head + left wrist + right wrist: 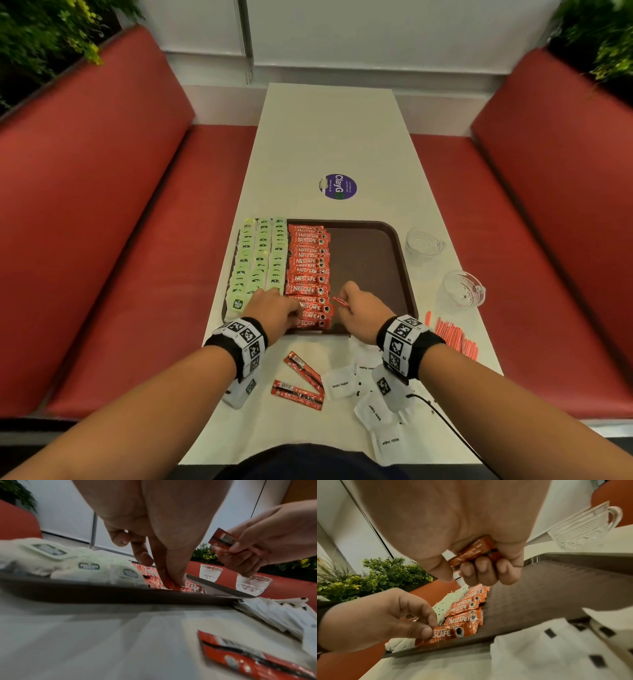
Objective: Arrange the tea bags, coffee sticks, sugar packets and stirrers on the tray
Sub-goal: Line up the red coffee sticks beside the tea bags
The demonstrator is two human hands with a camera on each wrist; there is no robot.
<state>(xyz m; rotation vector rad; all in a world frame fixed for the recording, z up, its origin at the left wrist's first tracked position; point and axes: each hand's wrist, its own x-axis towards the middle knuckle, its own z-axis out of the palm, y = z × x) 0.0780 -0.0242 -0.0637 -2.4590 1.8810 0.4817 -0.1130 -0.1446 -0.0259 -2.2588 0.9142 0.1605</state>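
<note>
My left hand (274, 310) pinches the nearest coffee stick (448, 635) of the red column on the tray (373, 260), thumb and fingertips pressing it down at the near rim. My right hand (359, 308) is curled around another coffee stick (340, 301) (barcode side showing in the left wrist view), held just above the tray's bare brown floor. Green tea bags (260, 257) fill the tray's left side. Loose coffee sticks (301, 383), sugar packets (342, 383) and red stirrers (455, 337) lie on the table (329, 137), off the tray.
</note>
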